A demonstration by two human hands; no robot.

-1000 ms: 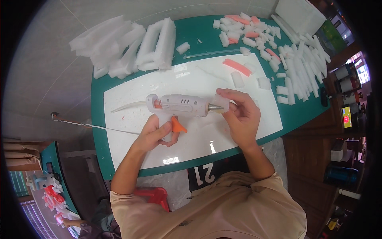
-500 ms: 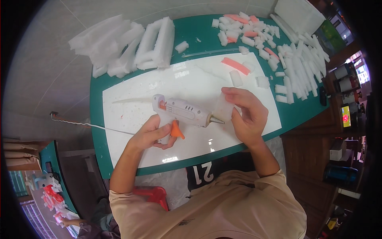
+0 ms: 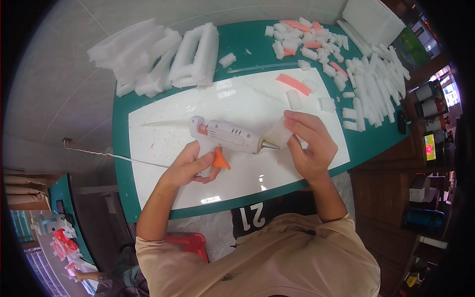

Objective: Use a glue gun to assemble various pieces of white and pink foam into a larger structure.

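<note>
Head cam: glue gun [image 3: 228, 134] had tilted, nozzle now right against the white foam piece [image 3: 278, 133] pinched in right hand [image 3: 310, 148] fingers at 3 o'clock. Left hand [image 3: 190, 166] fingers wrapped its orange trigger over the bench [image 3: 123, 163], so gluing looked underway.

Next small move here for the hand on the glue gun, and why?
Probably squeeze the orange trigger: the left hand grips the white glue gun by its handle, and its metal nozzle appears to meet the small white foam block held in the right hand.
</note>
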